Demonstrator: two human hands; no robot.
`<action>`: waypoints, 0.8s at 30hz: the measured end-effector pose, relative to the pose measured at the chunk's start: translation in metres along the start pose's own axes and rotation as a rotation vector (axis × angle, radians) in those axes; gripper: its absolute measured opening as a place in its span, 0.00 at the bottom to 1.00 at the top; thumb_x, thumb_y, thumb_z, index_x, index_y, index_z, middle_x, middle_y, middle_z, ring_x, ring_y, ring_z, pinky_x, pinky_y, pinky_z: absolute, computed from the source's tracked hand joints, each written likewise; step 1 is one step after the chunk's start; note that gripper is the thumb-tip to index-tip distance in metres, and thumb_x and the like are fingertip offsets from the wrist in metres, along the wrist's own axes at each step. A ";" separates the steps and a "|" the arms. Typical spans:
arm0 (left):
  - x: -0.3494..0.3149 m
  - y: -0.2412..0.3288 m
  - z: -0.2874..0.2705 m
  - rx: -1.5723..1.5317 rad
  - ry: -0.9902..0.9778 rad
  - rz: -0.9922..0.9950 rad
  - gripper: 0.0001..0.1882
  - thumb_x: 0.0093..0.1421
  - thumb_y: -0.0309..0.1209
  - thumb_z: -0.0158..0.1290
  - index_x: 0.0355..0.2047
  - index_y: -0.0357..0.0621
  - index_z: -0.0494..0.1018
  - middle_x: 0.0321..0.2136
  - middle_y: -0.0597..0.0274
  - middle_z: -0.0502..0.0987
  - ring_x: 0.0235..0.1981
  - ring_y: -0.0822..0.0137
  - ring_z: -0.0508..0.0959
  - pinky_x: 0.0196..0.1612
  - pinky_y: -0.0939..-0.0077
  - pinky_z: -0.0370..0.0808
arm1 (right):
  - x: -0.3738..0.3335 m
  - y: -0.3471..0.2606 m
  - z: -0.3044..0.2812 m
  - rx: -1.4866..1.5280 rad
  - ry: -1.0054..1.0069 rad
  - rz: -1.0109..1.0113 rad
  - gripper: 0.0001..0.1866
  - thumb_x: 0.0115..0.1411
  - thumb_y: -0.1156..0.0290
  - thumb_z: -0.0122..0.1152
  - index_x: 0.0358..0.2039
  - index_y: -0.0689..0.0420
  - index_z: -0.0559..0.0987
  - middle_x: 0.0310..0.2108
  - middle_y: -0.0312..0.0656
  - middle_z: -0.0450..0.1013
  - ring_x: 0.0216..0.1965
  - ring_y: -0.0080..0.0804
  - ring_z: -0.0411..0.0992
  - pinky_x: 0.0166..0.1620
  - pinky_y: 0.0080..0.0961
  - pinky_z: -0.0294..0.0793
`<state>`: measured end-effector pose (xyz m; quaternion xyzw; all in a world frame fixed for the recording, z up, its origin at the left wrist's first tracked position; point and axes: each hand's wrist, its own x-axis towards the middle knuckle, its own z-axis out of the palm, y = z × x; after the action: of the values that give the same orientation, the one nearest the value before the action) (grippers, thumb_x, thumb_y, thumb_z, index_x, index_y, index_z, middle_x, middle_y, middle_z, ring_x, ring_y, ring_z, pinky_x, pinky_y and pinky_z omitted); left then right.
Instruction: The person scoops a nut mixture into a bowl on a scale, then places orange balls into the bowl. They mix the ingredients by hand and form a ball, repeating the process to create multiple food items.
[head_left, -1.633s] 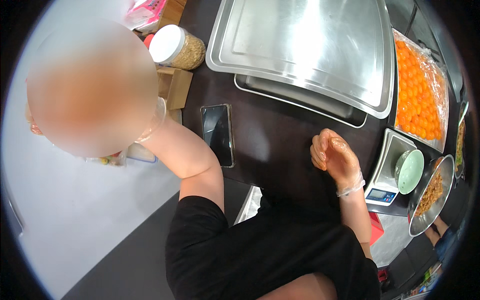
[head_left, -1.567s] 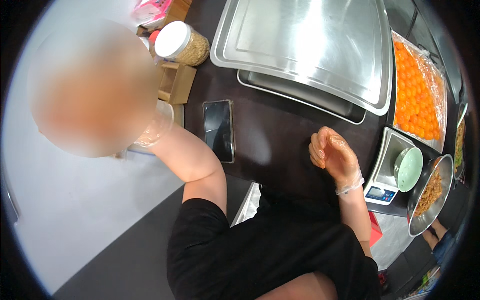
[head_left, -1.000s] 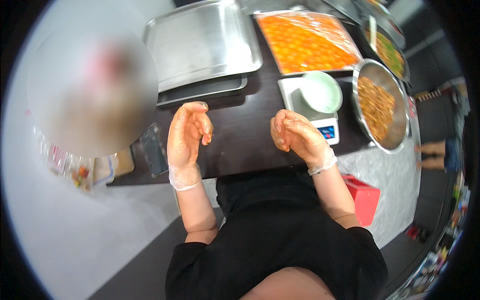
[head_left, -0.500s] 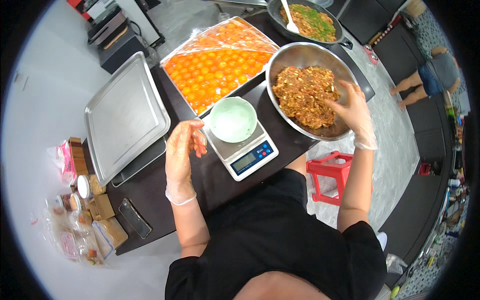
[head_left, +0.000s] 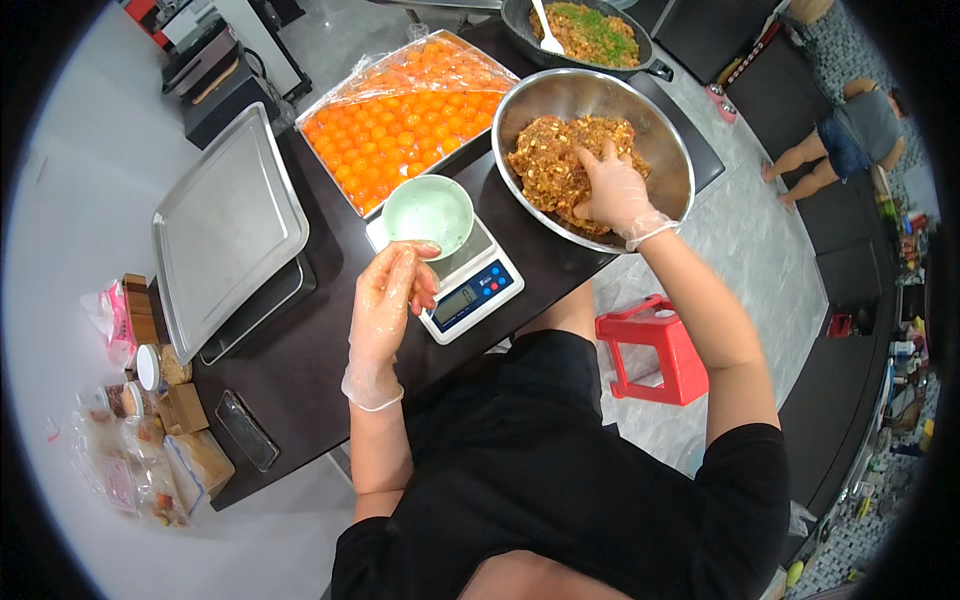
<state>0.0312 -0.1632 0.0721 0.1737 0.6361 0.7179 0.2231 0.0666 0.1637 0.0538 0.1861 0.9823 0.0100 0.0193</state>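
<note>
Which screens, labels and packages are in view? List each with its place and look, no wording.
Scale display: small grey rectangular screen on the white scale's blue front panel, by the left hand.
Phone: dark blank slab, near the table's edge.
Pink packet: crinkled, far left.
Brown cartons: small boxes beside a white-lidded jar.
Clear bags: at the table corner.

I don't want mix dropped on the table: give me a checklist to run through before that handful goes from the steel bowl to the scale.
1. Right hand gloved and in the meat mixture: ok.
2. Handful actually gripped: cannot tell, fingers are buried.
3. Green bowl seated on the scale: ok.
4. Green bowl empty: ok.
5. Left hand clear of the green bowl: not ok, its fingertips are at the rim.
6. Scale display zeroed: cannot tell, too small.
</note>
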 end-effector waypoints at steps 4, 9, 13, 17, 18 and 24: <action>0.001 0.010 0.009 0.051 -0.032 0.023 0.14 0.71 0.34 0.42 0.41 0.39 0.75 0.22 0.69 0.72 0.21 0.82 0.68 0.25 0.88 0.63 | 0.002 0.011 0.004 0.020 0.078 -0.105 0.37 0.40 0.67 0.73 0.54 0.50 0.72 0.49 0.56 0.68 0.45 0.52 0.74 0.46 0.43 0.77; 0.028 0.022 0.041 0.195 -0.123 0.010 0.12 0.69 0.34 0.47 0.41 0.39 0.75 0.25 0.68 0.73 0.26 0.78 0.72 0.30 0.84 0.71 | 0.012 0.028 0.005 0.127 0.069 -0.258 0.29 0.44 0.69 0.69 0.50 0.50 0.77 0.43 0.52 0.73 0.44 0.49 0.75 0.45 0.41 0.76; 0.080 0.021 0.089 0.726 -0.154 0.259 0.19 0.60 0.39 0.58 0.49 0.44 0.73 0.33 0.61 0.74 0.32 0.67 0.76 0.37 0.74 0.75 | 0.016 0.041 0.016 0.309 0.164 -0.305 0.23 0.44 0.69 0.68 0.45 0.54 0.79 0.39 0.52 0.76 0.41 0.49 0.75 0.46 0.41 0.75; 0.136 -0.018 0.125 1.184 -0.230 0.463 0.41 0.48 0.42 0.64 0.60 0.40 0.63 0.54 0.46 0.68 0.53 0.49 0.72 0.51 0.60 0.74 | 0.018 0.050 0.011 0.559 0.143 -0.264 0.20 0.44 0.70 0.66 0.41 0.58 0.80 0.37 0.54 0.77 0.42 0.53 0.74 0.46 0.39 0.74; 0.142 -0.024 0.133 1.286 -0.280 0.367 0.43 0.47 0.41 0.65 0.62 0.42 0.61 0.55 0.45 0.66 0.53 0.47 0.71 0.52 0.61 0.74 | 0.015 0.050 0.007 0.639 0.148 -0.252 0.19 0.45 0.72 0.65 0.40 0.62 0.80 0.35 0.51 0.78 0.40 0.48 0.76 0.45 0.34 0.74; 0.150 -0.039 0.142 1.318 -0.322 0.178 0.38 0.51 0.34 0.61 0.62 0.44 0.60 0.58 0.44 0.64 0.55 0.46 0.70 0.53 0.60 0.73 | 0.022 0.075 0.000 1.559 0.076 0.009 0.17 0.54 0.75 0.64 0.44 0.62 0.76 0.39 0.35 0.76 0.40 0.19 0.72 0.44 0.20 0.74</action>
<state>-0.0149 0.0400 0.0472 0.4296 0.8825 0.1614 0.1027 0.0735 0.2411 0.0547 0.1497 0.7051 -0.6765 -0.1509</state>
